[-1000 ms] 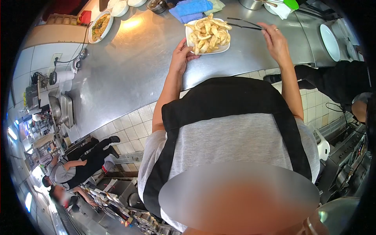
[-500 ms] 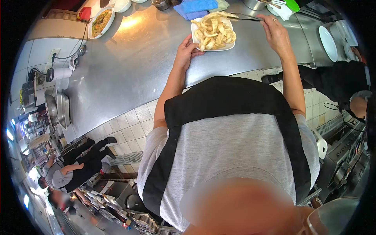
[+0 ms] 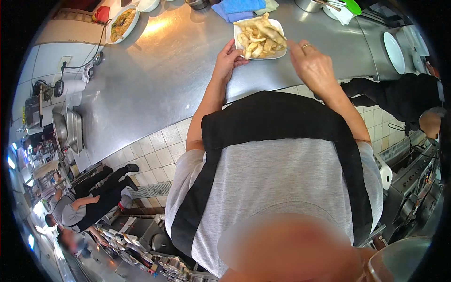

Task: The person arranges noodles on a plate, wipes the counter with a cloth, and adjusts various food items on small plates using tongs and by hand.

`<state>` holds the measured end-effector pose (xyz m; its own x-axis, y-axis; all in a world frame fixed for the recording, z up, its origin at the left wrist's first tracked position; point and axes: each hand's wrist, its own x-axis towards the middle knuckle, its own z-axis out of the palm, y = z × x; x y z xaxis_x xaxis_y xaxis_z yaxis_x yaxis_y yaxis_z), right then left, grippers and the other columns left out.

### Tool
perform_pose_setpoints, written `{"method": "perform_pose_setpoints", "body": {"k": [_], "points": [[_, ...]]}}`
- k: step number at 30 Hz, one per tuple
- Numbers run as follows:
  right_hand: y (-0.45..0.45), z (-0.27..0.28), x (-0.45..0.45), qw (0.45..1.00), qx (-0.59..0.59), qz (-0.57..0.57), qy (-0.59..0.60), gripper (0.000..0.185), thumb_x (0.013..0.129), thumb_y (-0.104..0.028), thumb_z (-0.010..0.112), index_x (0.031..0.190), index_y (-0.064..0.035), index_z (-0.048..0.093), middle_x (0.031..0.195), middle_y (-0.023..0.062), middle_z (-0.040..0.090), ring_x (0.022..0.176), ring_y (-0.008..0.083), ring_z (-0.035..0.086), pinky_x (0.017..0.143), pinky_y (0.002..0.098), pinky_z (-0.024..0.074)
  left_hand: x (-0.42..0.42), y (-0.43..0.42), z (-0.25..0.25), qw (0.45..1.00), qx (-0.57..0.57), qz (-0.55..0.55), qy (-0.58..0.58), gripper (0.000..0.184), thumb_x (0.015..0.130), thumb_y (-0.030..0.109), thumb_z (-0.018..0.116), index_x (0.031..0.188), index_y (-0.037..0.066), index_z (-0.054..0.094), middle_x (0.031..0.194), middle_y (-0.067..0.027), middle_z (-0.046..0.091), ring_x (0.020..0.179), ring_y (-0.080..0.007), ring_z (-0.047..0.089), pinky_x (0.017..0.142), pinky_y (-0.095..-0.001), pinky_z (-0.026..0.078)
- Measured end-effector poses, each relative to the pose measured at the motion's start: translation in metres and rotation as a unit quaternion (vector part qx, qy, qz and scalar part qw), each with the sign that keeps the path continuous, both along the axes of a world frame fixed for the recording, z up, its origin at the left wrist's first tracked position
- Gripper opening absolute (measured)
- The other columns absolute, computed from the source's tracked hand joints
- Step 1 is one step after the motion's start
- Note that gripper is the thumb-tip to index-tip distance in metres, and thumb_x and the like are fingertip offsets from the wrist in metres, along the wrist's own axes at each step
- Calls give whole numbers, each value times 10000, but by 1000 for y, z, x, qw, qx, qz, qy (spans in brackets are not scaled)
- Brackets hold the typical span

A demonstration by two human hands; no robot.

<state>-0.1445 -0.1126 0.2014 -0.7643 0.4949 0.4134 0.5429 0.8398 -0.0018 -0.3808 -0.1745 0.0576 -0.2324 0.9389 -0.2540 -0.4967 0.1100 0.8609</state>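
Observation:
A square white dish [image 3: 266, 57] heaped with pale golden fried strips [image 3: 259, 37] sits on the steel counter. A long fried piece lies slantwise across the top of the heap. My left hand [image 3: 228, 62] grips the dish's near left edge. Just off the dish's right side is my right hand [image 3: 314, 63], its fingers curled closed and a ring on one of them. The thin metal tongs it held a moment ago are hidden behind the fingers, and I see them nowhere else.
Folded blue cloths [image 3: 239, 6] and a metal pot [image 3: 308, 5] stand behind the dish. An oval dish of noodles [image 3: 123, 26] is at the far left, a white plate [image 3: 393, 52] at the right. Co-workers stand at left [image 3: 101, 202] and right [image 3: 399, 101].
My right hand has come left and nearer, down beside the dish. The long fried piece held by the tongs at the back now lies across the heap. My left hand stays on the dish.

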Motion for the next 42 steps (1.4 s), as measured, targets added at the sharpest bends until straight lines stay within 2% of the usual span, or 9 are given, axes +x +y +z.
{"method": "perform_pose_setpoints", "body": {"k": [6,12,15,18,21,24,30,39,42], "points": [[-6,0,-2,994,-86,44,43,210,825,-109,593,1032,-81,614,799,89,571,653,273,593,564,389,494,1,-1,-3,1000,6,11,-10,630,831,69,599,1379,4,294,931,-98,586,707,-186,629,644,-305,565],[11,19,4,975,-159,-15,156,181,831,-109,586,1004,-79,631,779,127,603,686,301,610,594,388,488,2,-1,-8,999,12,32,-4,658,832,80,619,1384,-4,272,891,-107,587,697,-186,627,632,-302,560],[35,-20,-2,970,-135,-7,203,174,843,-136,590,1001,-77,632,795,132,610,682,299,598,600,383,482,2,0,-10,999,8,38,-9,652,839,80,611,1387,-5,268,884,-97,584,693,-183,626,626,-301,557],[45,-39,2,961,-166,2,222,187,851,-153,594,1017,-82,644,763,112,608,642,242,589,587,341,474,-1,2,-15,1000,8,28,-12,652,844,88,606,1390,-3,263,899,-92,590,683,-179,623,616,-292,554],[67,-38,13,914,-268,-96,288,217,854,-188,607,1042,-90,655,663,66,563,586,153,534,551,289,439,-1,2,-13,1000,-2,17,-19,655,847,88,599,1399,7,254,929,-88,597,719,-180,623,658,-300,548],[96,-65,23,870,-357,-166,297,241,859,-236,610,1056,-109,664,610,12,527,566,100,475,529,250,404,0,-3,-8,1000,23,8,-19,667,845,80,593,1409,21,241,1051,-106,574,822,-177,615,717,-313,536],[120,-117,16,803,-487,-115,323,236,874,-266,586,1058,-142,668,624,-29,543,549,100,455,521,254,397,6,-7,-7,995,58,-22,82,733,837,35,574,1433,29,147,1317,-133,419,1015,-183,562,794,-319,522],[122,-127,14,862,-438,-131,222,249,865,-251,594,1075,-133,656,702,24,572,628,109,485,590,269,422,16,4,-6,995,4,71,71,641,813,-4,589,1383,11,298,1137,-119,561,811,-161,617,637,-262,544],[116,-127,15,877,-410,-135,211,246,859,-238,599,1077,-138,658,705,36,582,624,119,496,601,271,427,20,6,-3,992,-24,80,92,584,838,19,554,1370,18,314,1091,-109,581,814,-166,618,659,-277,551]]}}
